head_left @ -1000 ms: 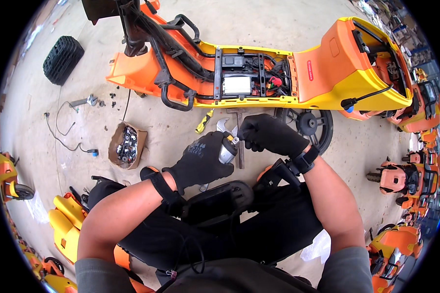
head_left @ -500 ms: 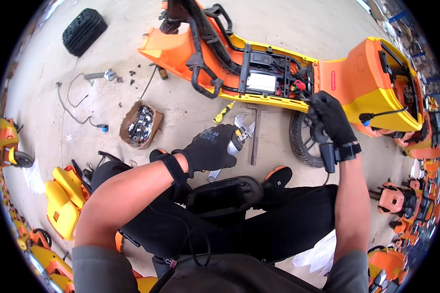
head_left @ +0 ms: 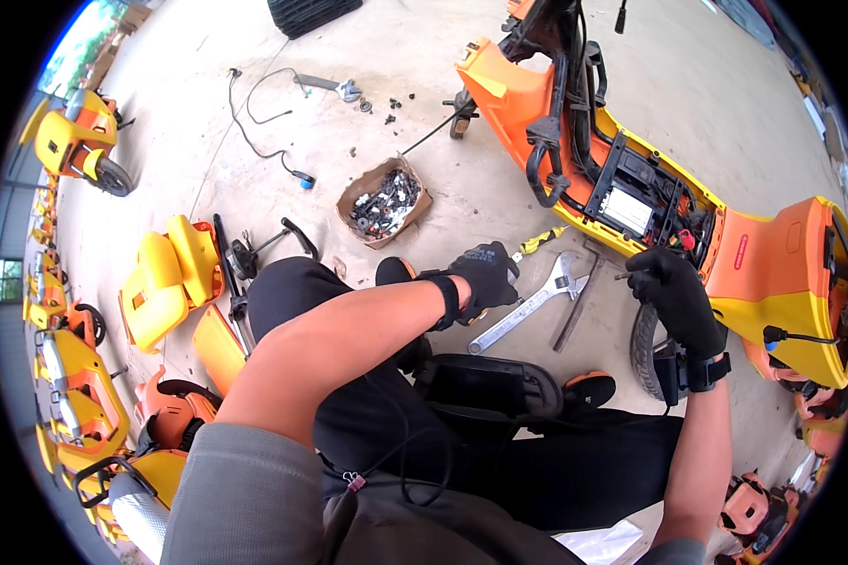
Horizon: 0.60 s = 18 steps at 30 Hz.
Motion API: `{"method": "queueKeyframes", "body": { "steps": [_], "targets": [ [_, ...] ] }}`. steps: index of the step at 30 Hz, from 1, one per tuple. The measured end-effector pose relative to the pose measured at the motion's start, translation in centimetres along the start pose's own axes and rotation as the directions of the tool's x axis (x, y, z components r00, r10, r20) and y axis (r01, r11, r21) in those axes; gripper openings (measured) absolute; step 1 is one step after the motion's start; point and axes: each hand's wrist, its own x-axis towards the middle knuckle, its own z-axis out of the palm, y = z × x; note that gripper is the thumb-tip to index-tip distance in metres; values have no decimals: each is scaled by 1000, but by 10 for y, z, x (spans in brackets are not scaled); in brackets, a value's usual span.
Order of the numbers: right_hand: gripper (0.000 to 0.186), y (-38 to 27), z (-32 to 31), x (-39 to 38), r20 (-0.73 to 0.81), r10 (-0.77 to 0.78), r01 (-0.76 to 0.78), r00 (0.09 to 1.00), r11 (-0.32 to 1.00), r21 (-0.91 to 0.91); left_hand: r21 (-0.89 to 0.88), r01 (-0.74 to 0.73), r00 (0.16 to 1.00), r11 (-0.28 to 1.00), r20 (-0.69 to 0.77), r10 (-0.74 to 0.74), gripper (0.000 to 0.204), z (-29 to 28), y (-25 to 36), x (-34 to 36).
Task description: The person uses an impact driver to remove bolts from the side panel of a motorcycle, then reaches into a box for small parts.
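My left hand [head_left: 489, 280], in a black glove, is closed round a silver tool mostly hidden by the fingers. Beside it a large adjustable wrench [head_left: 528, 309] lies on the floor, next to a T-shaped metal bar [head_left: 575, 306] and a yellow screwdriver [head_left: 541, 241]. My right hand [head_left: 674, 297], gloved too, is bent with thumb and fingertips together on a small dark bolt-like piece [head_left: 622, 277]. It is over the wheel [head_left: 644, 348] beside the orange and yellow scooter [head_left: 763, 250], whose open middle shows a white-labelled box [head_left: 625, 213] and wiring.
A cardboard box [head_left: 419, 209] of small metal parts stands ahead. A black open bin [head_left: 485, 388] sits between my legs. Yellow panels [head_left: 170, 287] lie at left. A cable [head_left: 254, 141] and a grey-handled tool [head_left: 325, 85] lie farther off. Parked scooters [head_left: 75, 377] line the left.
The view has turned left, so the scooter and tools sit farther right in the picture. My left hand has moved left off the wrench. My right hand has drawn back from the scooter's edge.
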Motion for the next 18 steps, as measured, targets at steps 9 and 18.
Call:
{"method": "queueKeyframes", "body": {
  "steps": [9,18],
  "targets": [
    [14,4,7,3,43,32,-39,999,984,174,-66,-80,997,995,13,81,62,13,-1,23],
    [14,5,6,7,21,10,-12,1000,996,90,-78,-1,999,997,45,5,71,37,13,21]
  ]
}}
